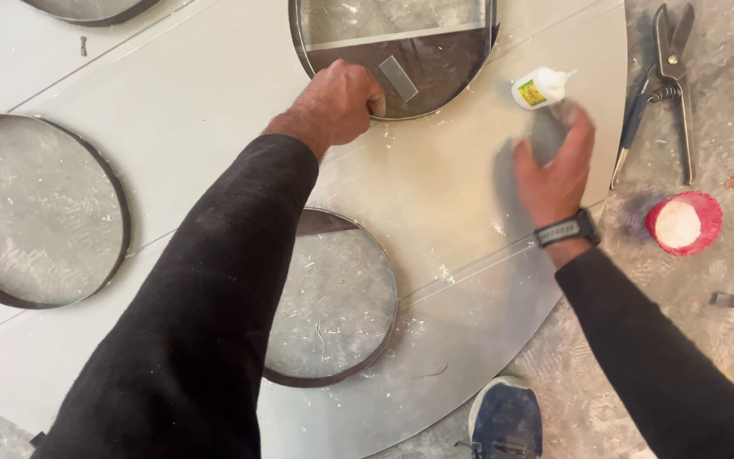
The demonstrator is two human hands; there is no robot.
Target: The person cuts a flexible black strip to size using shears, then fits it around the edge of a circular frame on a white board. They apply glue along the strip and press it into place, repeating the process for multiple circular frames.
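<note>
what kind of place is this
Probably a workshop or fabrication floor: a big white panel with round cutouts lies on a dusty floor, with tin snips and a small glue bottle beside the hands.

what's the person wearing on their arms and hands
Both arms are covered to the wrist by long black sleeves of a soft, slightly dusty fabric. The left hand and the right hand are bare, with no gloves. A dark wristwatch with a black strap sits on the right wrist. No rings can be made out.
</note>
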